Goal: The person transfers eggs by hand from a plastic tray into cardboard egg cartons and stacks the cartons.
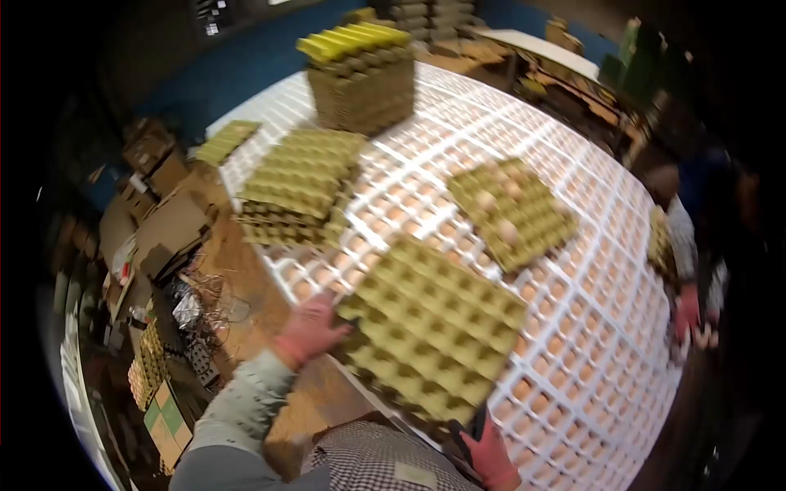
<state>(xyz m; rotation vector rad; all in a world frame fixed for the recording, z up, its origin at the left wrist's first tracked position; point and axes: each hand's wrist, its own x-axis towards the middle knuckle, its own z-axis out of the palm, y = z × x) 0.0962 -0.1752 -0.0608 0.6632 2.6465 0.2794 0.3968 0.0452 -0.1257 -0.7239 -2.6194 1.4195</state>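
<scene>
An olive cardboard egg tray (434,327) lies tilted in front of me, with no eggs showing in its cups. My left hand (313,329), in a pink glove with a dark fingertip, grips its left edge. At the near right corner, my right hand (491,458) closes on the same tray, its dark fingertips at the rim. Beyond it, a second egg tray (512,217) carries several eggs (508,233). Both trays rest over a broad surface of eggs in white plastic grids (557,319).
Left of centre sits a stack of egg trays (299,180); a taller stack (364,86) with a yellow top stands behind. At right, a co-worker's gloved hand (688,311) reaches near some eggs. Cardboard boxes (168,233) and litter lie on the floor at left.
</scene>
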